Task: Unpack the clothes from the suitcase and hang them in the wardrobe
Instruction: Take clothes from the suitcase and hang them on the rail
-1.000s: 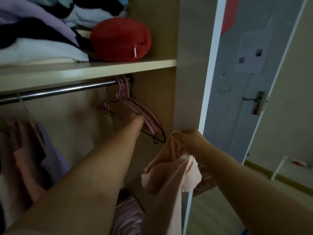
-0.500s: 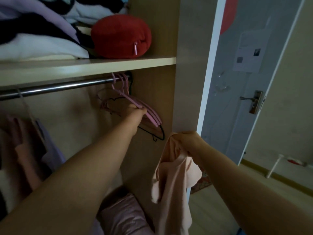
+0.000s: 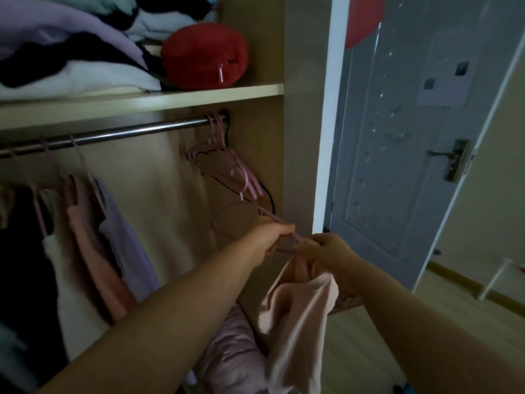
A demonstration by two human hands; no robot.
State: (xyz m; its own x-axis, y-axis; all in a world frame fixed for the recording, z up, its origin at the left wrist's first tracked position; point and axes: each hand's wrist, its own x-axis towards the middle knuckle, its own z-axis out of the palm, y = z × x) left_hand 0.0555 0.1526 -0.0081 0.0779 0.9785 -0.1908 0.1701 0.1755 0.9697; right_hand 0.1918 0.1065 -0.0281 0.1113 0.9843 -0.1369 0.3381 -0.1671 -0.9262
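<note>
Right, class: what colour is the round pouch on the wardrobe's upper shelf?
The pouch is red, with a pale zip pull; seen best in the head view.

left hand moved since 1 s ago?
Yes. The left hand has dropped away from the rail and the hangers bunched on it, down toward the right hand holding the pink garment; it now grips a pink hanger.

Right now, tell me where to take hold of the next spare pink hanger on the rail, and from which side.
I'd grip the nearest spare pink hanger by its sloping arm, coming from the front-left. The hooks crowd the rail end under the shelf, and the side wall closes off the right.
</note>
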